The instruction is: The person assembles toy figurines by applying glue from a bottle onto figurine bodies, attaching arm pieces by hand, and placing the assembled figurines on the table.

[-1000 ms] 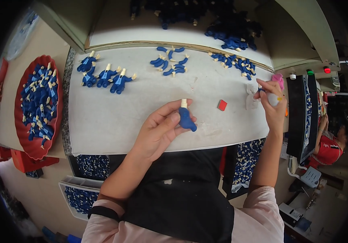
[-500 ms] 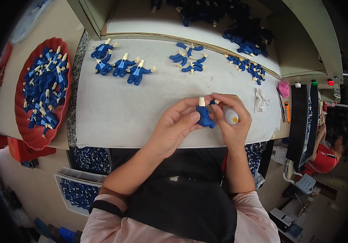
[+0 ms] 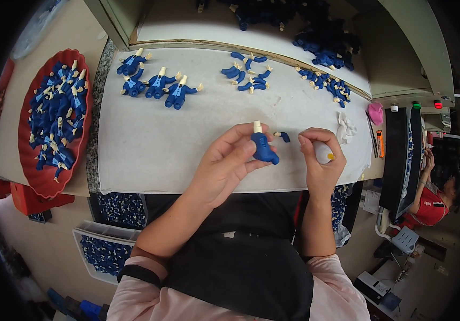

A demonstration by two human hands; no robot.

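My left hand (image 3: 229, 163) grips a blue doll body (image 3: 262, 147) with a cream neck peg, thumb in front and fingers behind. The body stands nearly upright. Just right of it is a small blue doll arm (image 3: 282, 136) with a cream hand; whether it touches my left fingertips or lies on the table I cannot tell. To the right, my right hand (image 3: 323, 163) is closed round a small white squeeze bottle (image 3: 323, 153) with a yellow tip. Its thumb and forefinger come together beside the bottle.
Assembled blue dolls (image 3: 157, 85) stand at the far left of the white-covered table (image 3: 149, 144). Loose arms (image 3: 251, 85) and a pile of parts (image 3: 326, 85) lie farther back. A red scalloped tray (image 3: 26, 150) of dolls stands left. Crumpled tissue (image 3: 346, 128) lies right; a co-worker (image 3: 433, 200) sits beyond.
My right hand has let go of the small doll arm and moved right with the bottle. My left hand has shifted slightly left with the doll body.
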